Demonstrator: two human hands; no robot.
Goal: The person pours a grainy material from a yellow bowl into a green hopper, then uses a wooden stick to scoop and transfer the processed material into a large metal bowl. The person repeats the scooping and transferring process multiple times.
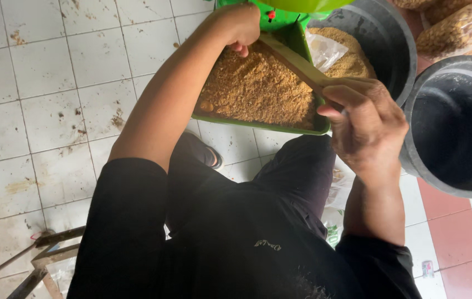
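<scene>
Head view, upper centre: right hand (366, 124) fingers clamp the wooden stick (297, 62) slanting into the tray's (258, 126) brown crumbs (258, 88), while left hand (237, 25), fingers curled, steadies its far end.

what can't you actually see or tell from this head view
- Left hand: fingertips are curled under, so any grip on the wooden stick is hidden.
- Right hand: its fingers cover the stick's near end.
- Green machine: cut off by the top edge.
- Green tray: its floor is buried under brown crumbs.
- Bags: cut off at the top right corner.
</scene>
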